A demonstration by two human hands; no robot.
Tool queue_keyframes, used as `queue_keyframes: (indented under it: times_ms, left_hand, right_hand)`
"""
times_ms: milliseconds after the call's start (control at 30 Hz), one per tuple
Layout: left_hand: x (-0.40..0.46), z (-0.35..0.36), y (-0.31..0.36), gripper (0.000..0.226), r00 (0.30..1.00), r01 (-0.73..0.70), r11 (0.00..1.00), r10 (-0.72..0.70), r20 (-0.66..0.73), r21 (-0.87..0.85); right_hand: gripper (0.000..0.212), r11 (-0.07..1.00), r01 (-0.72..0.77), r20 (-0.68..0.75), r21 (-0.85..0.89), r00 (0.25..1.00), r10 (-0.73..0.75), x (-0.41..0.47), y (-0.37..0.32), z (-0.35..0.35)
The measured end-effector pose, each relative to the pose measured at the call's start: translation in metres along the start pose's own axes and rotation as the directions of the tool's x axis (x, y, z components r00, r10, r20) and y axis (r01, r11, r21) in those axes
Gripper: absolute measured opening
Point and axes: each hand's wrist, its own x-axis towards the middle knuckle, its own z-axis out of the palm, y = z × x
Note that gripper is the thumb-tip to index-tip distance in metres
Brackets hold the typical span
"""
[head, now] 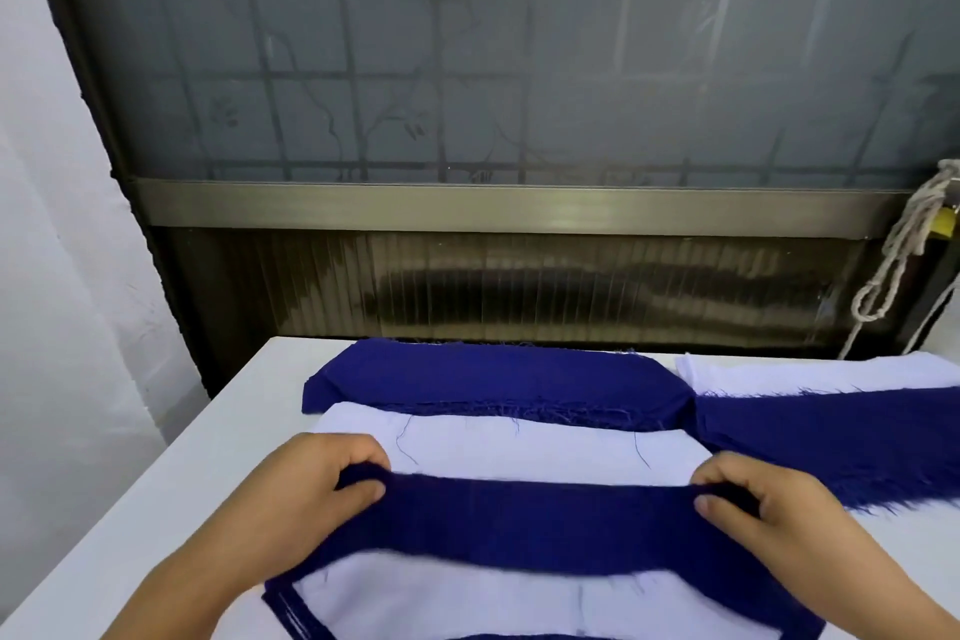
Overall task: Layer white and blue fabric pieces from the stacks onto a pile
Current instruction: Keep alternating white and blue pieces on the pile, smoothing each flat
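Head view. A white tabletop runs from the lower left toward the far wall; its far edge meets a ribbed dark panel below a metal rail and a frosted window.

Left hand: fingers curled over and thumb beneath, pinching the left end of a blue fabric strip. Right hand: same hold, pinching the right end of the strip. The strip is stretched taut between the two hands, lying crosswise over the near half of the tabletop. Its lower edge is blurred.

Beneath the strip lies a white fabric piece, spread flat, with loose blue threads on it. Below the strip more white cloth shows, bordered at the near left by a blue edge; together these form the pile at the near edge of the tabletop. How many layers it holds cannot be told.

Beyond the white piece, along the far edge of the tabletop, sits a blue fabric stack, frayed on its near side. Toward the far right corner lies a white fabric stack, with another blue fabric piece overlapping its near part and running off the right side of the view, fringe along its near edge.

A knotted cord hangs at the right beside the rail, near a small yellow object, partly hidden.
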Motion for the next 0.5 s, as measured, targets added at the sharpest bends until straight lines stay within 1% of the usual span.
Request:
queue_keyframes:
  times_ms: [33,67,100,167,200,267,300,333,367,400,467,500]
  left_hand:
    - [0.000,0.003,0.001,0.024,0.991,-0.019,1.000,0.020,-0.131,0.009]
    - [-0.002,0.006,0.001,0.027,0.968,-0.060,0.998,0.064,-0.245,0.022]
    - [-0.005,0.010,-0.001,0.029,0.941,-0.099,0.994,0.110,-0.319,0.048]
    - [-0.013,0.020,-0.005,0.030,0.912,-0.168,0.981,0.190,-0.363,0.092]
    - [-0.018,0.027,-0.008,0.025,0.898,-0.221,0.969,0.248,-0.363,0.115]
    - [-0.028,0.041,-0.014,0.007,0.876,-0.318,0.936,0.351,-0.330,0.152]
    - [-0.033,0.049,-0.018,0.014,0.879,-0.348,0.923,0.382,-0.287,0.164]
    - [-0.037,0.056,-0.023,0.016,0.878,-0.381,0.906,0.417,-0.234,0.186]
    - [-0.041,0.062,-0.028,0.015,0.877,-0.406,0.891,0.442,-0.186,0.203]
    - [-0.043,0.067,-0.031,0.021,0.874,-0.427,0.880,0.461,-0.153,0.208]
    - [-0.046,0.071,-0.036,0.038,0.887,-0.426,0.894,0.443,-0.129,0.141]
    - [-0.046,0.071,-0.037,0.041,0.898,-0.407,0.906,0.420,-0.130,0.117]
  right_hand:
    - [0.025,0.998,0.059,-0.132,-0.028,0.989,-0.062,-0.001,0.000,0.002]
    - [0.025,0.989,0.122,-0.240,-0.087,0.961,-0.140,-0.002,0.001,0.003]
    - [0.025,0.971,0.179,-0.307,-0.157,0.926,-0.220,-0.003,0.002,0.004]
    - [0.020,0.920,0.274,-0.348,-0.280,0.864,-0.364,-0.008,0.007,0.009]
    - [0.017,0.893,0.314,-0.343,-0.323,0.840,-0.420,-0.012,0.011,0.012]
    - [0.026,0.854,0.358,-0.291,-0.377,0.830,-0.477,-0.021,0.022,0.022]
    - [0.030,0.836,0.373,-0.253,-0.401,0.833,-0.493,-0.026,0.027,0.029]
    - [0.033,0.822,0.387,-0.218,-0.418,0.836,-0.504,-0.029,0.032,0.035]
    - [0.034,0.817,0.392,-0.185,-0.423,0.845,-0.502,-0.031,0.037,0.038]
    - [0.033,0.820,0.391,-0.162,-0.418,0.856,-0.491,-0.033,0.040,0.040]
    - [0.034,0.848,0.367,-0.147,-0.381,0.882,-0.448,-0.035,0.043,0.042]
    - [0.040,0.869,0.345,-0.153,-0.356,0.895,-0.418,-0.035,0.045,0.043]
